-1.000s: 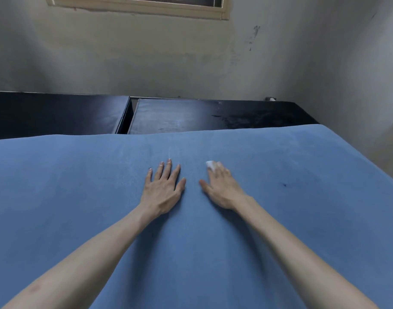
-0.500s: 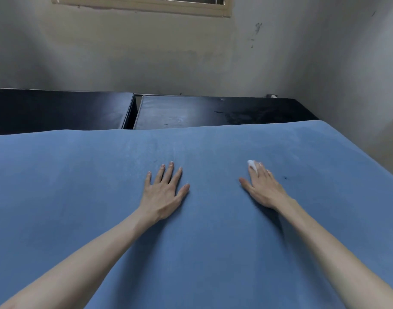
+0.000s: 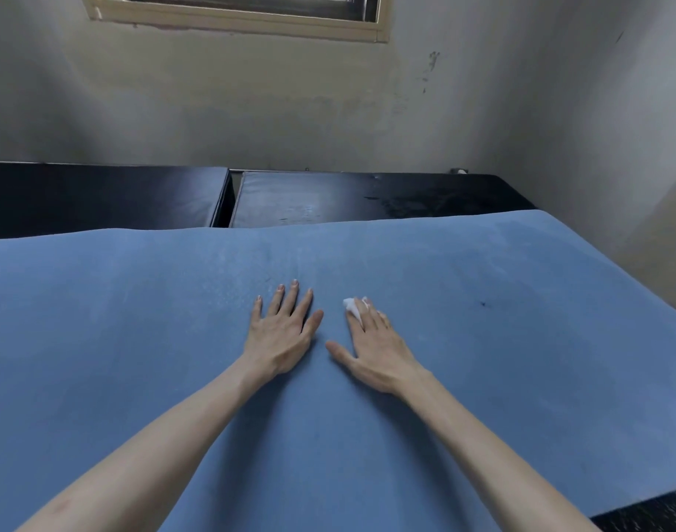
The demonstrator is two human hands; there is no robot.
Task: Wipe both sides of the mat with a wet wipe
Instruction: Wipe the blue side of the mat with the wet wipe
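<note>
Mat (image 3: 144,339) lay flat under me, soft and bendy, best lifted by an edge. My left hand (image 3: 280,332) pressed it, fingers spread. My right hand (image 3: 374,347) maybe pinned the wipe (image 3: 353,307) under straight fingers.

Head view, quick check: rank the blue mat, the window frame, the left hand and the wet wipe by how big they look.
1. blue mat
2. window frame, cut off by the picture's top edge
3. left hand
4. wet wipe, mostly hidden under the right hand
</note>
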